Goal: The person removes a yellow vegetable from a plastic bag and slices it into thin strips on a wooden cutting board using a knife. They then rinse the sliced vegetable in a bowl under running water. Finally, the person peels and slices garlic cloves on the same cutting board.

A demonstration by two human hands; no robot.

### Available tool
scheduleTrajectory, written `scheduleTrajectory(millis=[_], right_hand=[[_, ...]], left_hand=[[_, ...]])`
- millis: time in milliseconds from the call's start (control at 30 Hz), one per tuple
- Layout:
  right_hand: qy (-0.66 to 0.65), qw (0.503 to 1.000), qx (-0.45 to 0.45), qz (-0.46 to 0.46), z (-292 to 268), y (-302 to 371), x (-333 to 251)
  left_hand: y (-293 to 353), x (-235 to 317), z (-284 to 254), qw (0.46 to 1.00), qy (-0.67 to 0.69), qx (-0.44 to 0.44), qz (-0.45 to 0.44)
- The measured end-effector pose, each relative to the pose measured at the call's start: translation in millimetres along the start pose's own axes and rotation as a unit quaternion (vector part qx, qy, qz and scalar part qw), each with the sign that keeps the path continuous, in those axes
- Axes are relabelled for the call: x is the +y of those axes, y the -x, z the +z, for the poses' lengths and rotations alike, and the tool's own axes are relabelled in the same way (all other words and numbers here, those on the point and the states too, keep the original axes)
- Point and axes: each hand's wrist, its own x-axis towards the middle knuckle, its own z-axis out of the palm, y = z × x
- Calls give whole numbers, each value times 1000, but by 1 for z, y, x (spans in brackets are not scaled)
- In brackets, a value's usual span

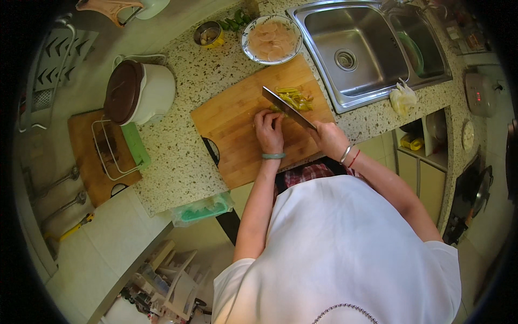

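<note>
My right hand [332,139] is closed around the handle of a kitchen knife [288,108], its broad dark blade slanting up to the left over the wooden cutting board [237,129]. Against the blade's left side, my left hand [268,129] has its fingers curled and pressed down on a yellow-green vegetable, mostly hidden beneath them. Beyond the blade lies a small heap of cut yellow-green vegetable strips [295,98]. A patterned white plate [245,47] with thin pale pink slices stands just past the board's far edge.
A steel double sink [353,102] borders the board on the right, with a crumpled plastic bag [402,100] at its near rim. At the far side are a small yellow bowl [218,41] and green leaves [236,21]. A white pot [159,89] with a brown lid stands left.
</note>
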Motion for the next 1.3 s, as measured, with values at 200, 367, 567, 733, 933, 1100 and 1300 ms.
scheduleTrajectory(millis=[200,367,567,733,933,1100,1300], right_hand=[[24,1000,-14,-8,4,2,-5],[69,997,-31,-13,10,-2,-7],[67,998,-14,1,19,-30,-28],[23,999,11,-34,24,-46,-10],[-13,999,20,-40,8,-16,9],[60,997,-7,-40,-4,-2,2],[128,990,-51,-35,-12,5,5]], left_hand=[[-4,5,0,1000,-14,-3,-10],[-4,3,0,1000,-23,-6,1],[-5,2,-1,999,-38,-21,20],[-4,5,-4,997,-53,-12,51],[4,3,-6,1000,8,5,22],[3,-1,-3,999,36,27,-14],[1,-2,-1,999,24,34,-1]])
